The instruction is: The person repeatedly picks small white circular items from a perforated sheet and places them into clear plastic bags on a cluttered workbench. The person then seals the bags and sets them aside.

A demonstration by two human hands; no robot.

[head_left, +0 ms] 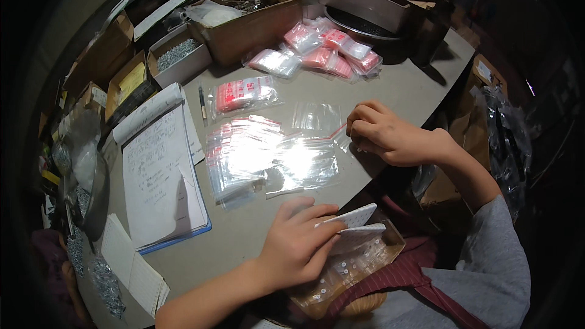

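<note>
My left hand (300, 245) rests at the table's near edge, fingers on small white paper slips (356, 226) lying over a brown box (365, 262) of small packets in my lap. My right hand (382, 132) sits curled on the table, pinching the red-striped top of a clear zip bag (329, 123). Between the hands a loose spread of clear zip bags (268, 158) glares under the light.
An open notebook (159, 170) with handwriting lies at left, a pen (202, 102) beside it. Pink-topped bag packs (332, 52) lie further back. Cardboard boxes (250, 21) and a screw-filled tray (178, 55) line the far edge. Screws (103, 280) lie at lower left.
</note>
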